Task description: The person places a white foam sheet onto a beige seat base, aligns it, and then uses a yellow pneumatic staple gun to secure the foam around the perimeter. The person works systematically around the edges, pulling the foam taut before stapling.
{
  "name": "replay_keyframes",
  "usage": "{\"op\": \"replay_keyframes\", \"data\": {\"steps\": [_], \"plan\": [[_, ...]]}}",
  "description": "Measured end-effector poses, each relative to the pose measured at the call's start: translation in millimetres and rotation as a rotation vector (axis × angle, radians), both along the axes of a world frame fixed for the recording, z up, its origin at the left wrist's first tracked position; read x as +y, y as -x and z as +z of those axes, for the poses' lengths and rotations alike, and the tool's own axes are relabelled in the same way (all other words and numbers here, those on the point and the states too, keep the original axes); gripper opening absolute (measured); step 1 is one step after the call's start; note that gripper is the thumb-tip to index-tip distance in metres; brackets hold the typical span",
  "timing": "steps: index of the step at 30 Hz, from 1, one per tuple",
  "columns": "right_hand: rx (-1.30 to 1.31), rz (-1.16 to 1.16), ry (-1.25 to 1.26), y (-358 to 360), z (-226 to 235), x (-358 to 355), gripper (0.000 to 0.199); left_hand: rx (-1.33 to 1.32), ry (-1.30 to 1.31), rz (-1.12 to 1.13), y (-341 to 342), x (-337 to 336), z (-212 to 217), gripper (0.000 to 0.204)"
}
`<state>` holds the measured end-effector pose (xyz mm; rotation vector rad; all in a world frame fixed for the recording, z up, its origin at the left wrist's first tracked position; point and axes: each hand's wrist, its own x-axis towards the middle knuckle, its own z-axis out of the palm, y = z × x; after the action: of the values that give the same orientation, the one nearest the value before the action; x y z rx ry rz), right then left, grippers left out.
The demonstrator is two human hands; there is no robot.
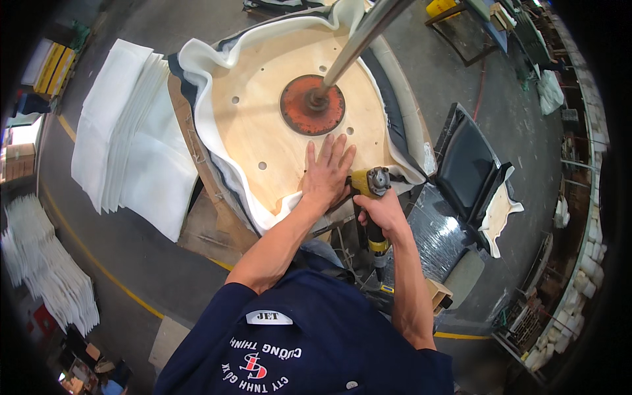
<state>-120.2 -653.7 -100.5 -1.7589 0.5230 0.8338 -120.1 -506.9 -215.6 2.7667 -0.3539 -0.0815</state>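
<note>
A light plywood panel [245, 135] lies before me, with white padding [204, 108] and dark cover material [388, 92] rising around its rim. On its middle sits a round orange-red disc [296, 118] at the end of a metal rod [365, 41]. My left hand [324, 174] is flat on the wood at the near edge, fingers spread, just below the disc. In my right hand [384, 212] I grip a yellow and black staple gun [368, 182], whose head is beside my left wrist at the near right edge. Where its nose meets the panel is hidden.
White sheets [125, 125] are stacked to the left, and more white sheets [49, 257] lie farther left. On the right, a black upholstered piece [466, 164] rests by a plastic-wrapped surface [431, 230]. A dark-framed table [471, 29] stands at the far right.
</note>
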Motion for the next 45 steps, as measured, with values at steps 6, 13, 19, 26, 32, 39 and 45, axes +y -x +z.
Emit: {"op": "replay_keyframes", "data": {"steps": [6,13,19,26,32,39,45], "plan": [[0.009,-0.001,0.004,-8,-4,-8,0.018,-0.068,0.008,0.003,3,-1,-4,0.100],[-0.016,-0.007,-0.042,-1,-7,-25,0.023,-0.044,0.010,0.028,23,28,3,0.101],[-0.041,-0.004,-0.063,18,-3,-11,0.023,-0.094,0.030,0.074,25,27,-9,0.094],[0.001,0.039,0.097,2,0,13,0.024,-0.063,0.034,0.076,24,23,-7,0.090],[-0.031,0.017,0.025,13,10,17,0.024,-0.041,0.058,0.099,23,23,-9,0.094],[0.010,0.061,0.094,6,-2,22,0.021,-0.034,0.014,0.112,25,19,-7,0.099],[-0.005,0.063,0.080,5,0,14,0.018,0.014,0.084,-0.002,20,34,-4,0.105]]}}
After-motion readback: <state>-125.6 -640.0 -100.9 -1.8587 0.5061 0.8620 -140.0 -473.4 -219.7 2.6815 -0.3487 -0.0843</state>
